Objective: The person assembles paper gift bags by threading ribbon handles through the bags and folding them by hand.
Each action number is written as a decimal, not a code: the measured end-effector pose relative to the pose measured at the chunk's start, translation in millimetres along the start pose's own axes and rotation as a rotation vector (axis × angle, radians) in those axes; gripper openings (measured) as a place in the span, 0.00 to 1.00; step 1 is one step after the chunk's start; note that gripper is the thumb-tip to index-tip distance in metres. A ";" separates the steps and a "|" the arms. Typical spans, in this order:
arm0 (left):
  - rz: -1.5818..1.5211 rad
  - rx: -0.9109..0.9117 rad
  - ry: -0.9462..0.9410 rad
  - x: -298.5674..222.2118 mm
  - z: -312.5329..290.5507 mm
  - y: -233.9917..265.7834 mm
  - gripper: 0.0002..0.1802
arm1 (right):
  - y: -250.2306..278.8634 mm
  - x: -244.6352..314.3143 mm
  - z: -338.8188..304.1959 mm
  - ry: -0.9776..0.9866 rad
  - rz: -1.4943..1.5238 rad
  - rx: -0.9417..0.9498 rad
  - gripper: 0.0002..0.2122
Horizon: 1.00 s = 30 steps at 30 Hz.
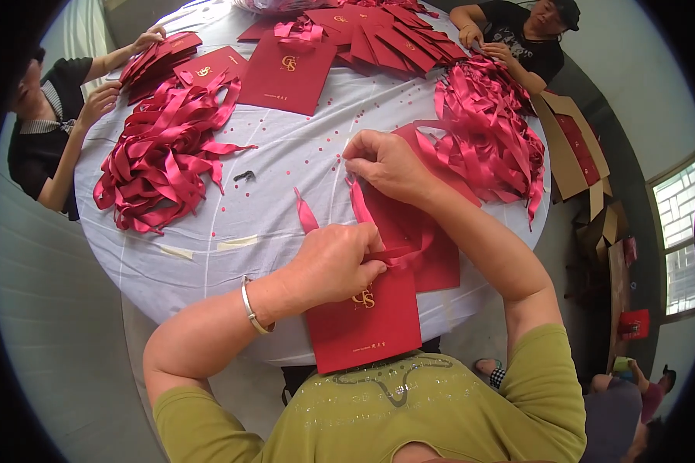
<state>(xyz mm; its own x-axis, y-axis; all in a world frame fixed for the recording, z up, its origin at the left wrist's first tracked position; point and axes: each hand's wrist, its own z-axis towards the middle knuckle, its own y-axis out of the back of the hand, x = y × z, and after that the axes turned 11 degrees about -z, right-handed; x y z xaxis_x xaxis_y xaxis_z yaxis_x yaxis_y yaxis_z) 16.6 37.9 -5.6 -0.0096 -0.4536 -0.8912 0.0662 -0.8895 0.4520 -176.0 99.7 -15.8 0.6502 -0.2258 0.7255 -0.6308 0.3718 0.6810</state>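
A red paper gift bag (371, 328) with a gold emblem lies flat at the table's near edge, against my shirt. My left hand (328, 262), with a bangle at its wrist, is closed over the bag's upper part and pinches a pink satin ribbon (406, 258) that loops to the right. Two narrow ribbon ends stick up beyond this hand. Above them my right hand (390, 166) is closed in a pinch at the tip of the right-hand ribbon end (361, 204). The fingers partly hide that tip. More red bags (440, 266) lie under my right forearm.
Heaps of pink ribbon lie at left (162, 154) and right (490, 127) on the white-covered round table (278, 193). Red bags (286, 81) are piled at the far side. Two co-workers sit across, handling things. Open cardboard boxes (567, 143) stand on the right.
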 end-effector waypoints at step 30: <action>-0.120 0.071 0.092 4.7 4.6 0.7 0.10 | 26.6 56.3 -162.9 0.355 -0.494 -0.069 0.07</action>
<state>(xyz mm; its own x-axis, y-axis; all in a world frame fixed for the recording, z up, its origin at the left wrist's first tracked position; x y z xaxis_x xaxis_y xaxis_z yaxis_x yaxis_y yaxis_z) 12.0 34.9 -9.3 0.0789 -0.3399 -0.9372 -0.0005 -0.9401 0.3409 -87.2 243.6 27.0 0.9677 -0.0769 0.2400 -0.1976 0.3595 0.9120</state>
